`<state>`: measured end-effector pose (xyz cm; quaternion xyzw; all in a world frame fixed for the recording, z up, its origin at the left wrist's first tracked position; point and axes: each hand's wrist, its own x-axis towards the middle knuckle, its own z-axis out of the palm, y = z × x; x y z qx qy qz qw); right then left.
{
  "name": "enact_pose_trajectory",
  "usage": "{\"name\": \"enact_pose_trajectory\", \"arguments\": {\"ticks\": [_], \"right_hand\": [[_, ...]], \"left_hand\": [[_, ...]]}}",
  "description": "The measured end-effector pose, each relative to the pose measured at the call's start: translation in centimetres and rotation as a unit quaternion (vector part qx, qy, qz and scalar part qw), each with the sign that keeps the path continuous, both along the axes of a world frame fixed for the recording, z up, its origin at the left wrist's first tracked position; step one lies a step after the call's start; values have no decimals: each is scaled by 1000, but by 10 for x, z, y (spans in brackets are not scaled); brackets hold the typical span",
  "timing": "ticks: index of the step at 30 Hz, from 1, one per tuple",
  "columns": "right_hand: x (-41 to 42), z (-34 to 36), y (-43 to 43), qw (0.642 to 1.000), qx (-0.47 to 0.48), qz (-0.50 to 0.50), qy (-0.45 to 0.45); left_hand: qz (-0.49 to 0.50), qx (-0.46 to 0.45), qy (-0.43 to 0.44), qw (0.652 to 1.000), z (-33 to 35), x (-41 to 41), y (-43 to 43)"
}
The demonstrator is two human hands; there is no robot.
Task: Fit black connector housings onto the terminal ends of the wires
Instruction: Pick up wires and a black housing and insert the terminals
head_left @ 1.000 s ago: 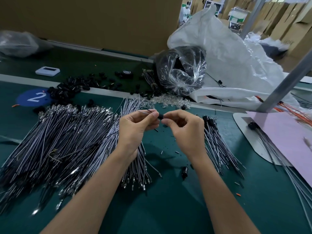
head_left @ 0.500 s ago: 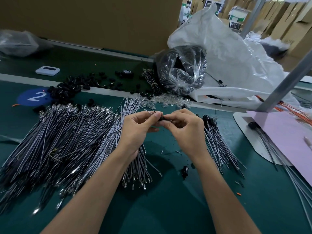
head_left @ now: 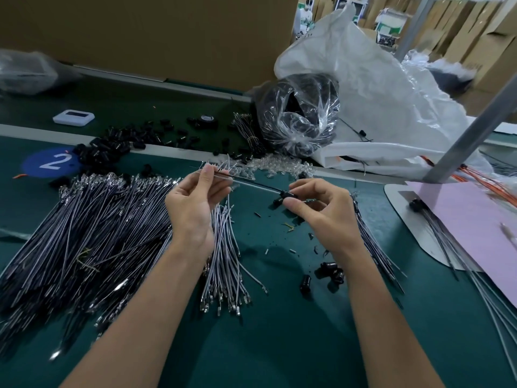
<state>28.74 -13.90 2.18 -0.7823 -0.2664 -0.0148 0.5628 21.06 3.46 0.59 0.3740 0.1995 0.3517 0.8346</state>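
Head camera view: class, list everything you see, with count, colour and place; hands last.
grey terminal-ended wire pile: one, grey, bench left
short grey wire bundle: one, grey, under left hand
thin held wire: one, dark, between both hands
black plastic connector housing: one, black, on that wire
loose black housings: about three, black, near right wrist
black housing heap: one, black, far left
round blue sticker marked 2: one, blue, far left
clear plastic bag of black parts: one, clear, far centre
large white sack: one, white, far right
pink paper sheet: one, pink, right edge
left hand: one, pinches the held wire
right hand: one, pinches the housing
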Motion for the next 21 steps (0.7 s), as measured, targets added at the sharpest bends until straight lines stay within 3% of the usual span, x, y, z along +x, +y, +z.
{"name": "enact_pose_trajectory", "arguments": {"ticks": [6,11,13,18,21], "right_hand": [[0,3,-5,982,132,75,115],[1,10,-8,904,358,156,174],[4,11,-11,883,405,151,182],[-6,0,0,956,241,97,137],[-19,-6,16,970,188,109,112]], "left_hand": [[-29,-34,-11,999,-2,1,1],[-226,6,28,974,-3,-1,5],[-278,47,23,959,-3,-1,5],[-304,173,-3,937,-1,1,-7],[-319,208,-1,925,-3,1,-15]]}}
